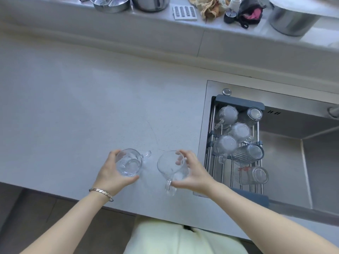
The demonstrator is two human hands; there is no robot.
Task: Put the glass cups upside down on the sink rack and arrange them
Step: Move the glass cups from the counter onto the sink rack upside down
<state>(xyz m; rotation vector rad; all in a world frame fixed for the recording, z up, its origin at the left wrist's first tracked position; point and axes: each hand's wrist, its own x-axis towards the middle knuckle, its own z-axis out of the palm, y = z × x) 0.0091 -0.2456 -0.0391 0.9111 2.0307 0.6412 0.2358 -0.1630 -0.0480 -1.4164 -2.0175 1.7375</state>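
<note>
Both hands are on the grey countertop [73, 110], each curled round a glass mug. With my left hand [111, 173], a bracelet [101, 191] on its wrist, I grip the left mug [129, 162] from its left side; it stands upright with its handle pointing far-right. With my right hand [192, 173] I clasp the right mug [171, 166] from its right side, fingers over the rim, the mug tilted with its mouth turned to the left and its handle pointing near, toward me. Just right of that hand the sink rack [238, 102] spans the left end of the steel sink [297, 162], and six glass cups [238, 132] already sit on it with their bases up. On the far ledge [128, 24] stand metal pots [111, 3], a crumpled cloth [211, 6] and a small bottle [234, 2].
</note>
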